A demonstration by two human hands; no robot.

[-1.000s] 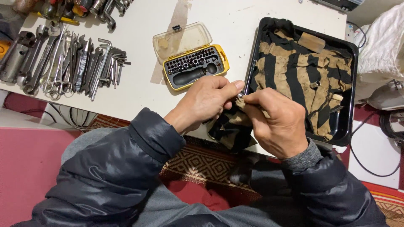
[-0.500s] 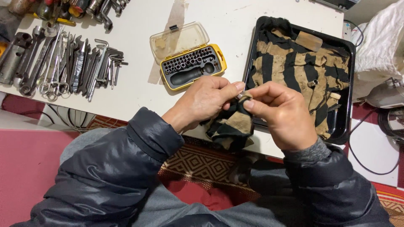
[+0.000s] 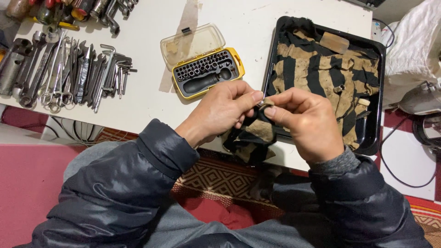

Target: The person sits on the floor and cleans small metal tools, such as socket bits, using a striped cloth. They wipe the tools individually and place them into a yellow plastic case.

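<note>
My left hand (image 3: 220, 110) pinches a small shiny metal piece (image 3: 260, 104) between thumb and forefinger, just above the white table's (image 3: 151, 92) front edge. My right hand (image 3: 305, 121) meets it from the right, gripping a black-and-tan striped rag (image 3: 250, 138) wrapped against that metal piece. The rag hangs down below both hands. Most of the metal piece is hidden by fingers and cloth.
A black tray (image 3: 374, 115) at right holds a larger striped cloth, a small wooden block (image 3: 334, 42) and small metal bits. An open yellow bit case (image 3: 206, 69) lies behind my hands. Wrenches and hex keys (image 3: 69, 73) lie in rows at left. Cables run at right.
My right hand has lifted and turned, bringing the rag up around the metal piece. The left hand has stayed nearly in place.
</note>
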